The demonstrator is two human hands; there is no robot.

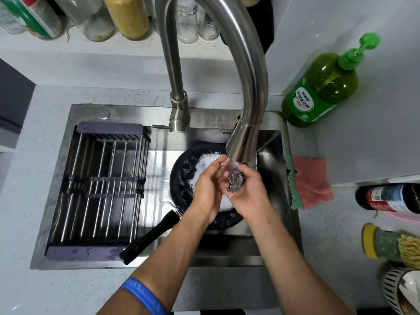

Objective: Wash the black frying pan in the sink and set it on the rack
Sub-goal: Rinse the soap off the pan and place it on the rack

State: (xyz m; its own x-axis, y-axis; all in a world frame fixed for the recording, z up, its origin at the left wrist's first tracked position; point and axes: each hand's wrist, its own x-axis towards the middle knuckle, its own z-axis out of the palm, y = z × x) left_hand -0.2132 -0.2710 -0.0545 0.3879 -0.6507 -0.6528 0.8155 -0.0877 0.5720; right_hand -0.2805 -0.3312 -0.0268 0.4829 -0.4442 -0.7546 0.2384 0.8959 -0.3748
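The black frying pan (pixel 183 178) lies in the steel sink (pixel 270 144), full of white foam, its black handle (pixel 148 237) pointing to the lower left over the sink's front edge. Above the pan, under the tap's spout (pixel 241 146), both hands meet. A steel wool scourer (pixel 235 180) lies in my right hand (pixel 250 194) with water running over it. My left hand (pixel 208 189) presses against the scourer from the left, fingers curled around it. The metal rack (pixel 102 185) with purple ends spans the sink's left half and holds nothing.
A green dish soap bottle (pixel 322 85) stands at the back right. A pink and green cloth (pixel 310 181) lies on the counter right of the sink. Bottles (pixel 391 197) and a brush (pixel 393 245) lie further right. Jars line the back ledge.
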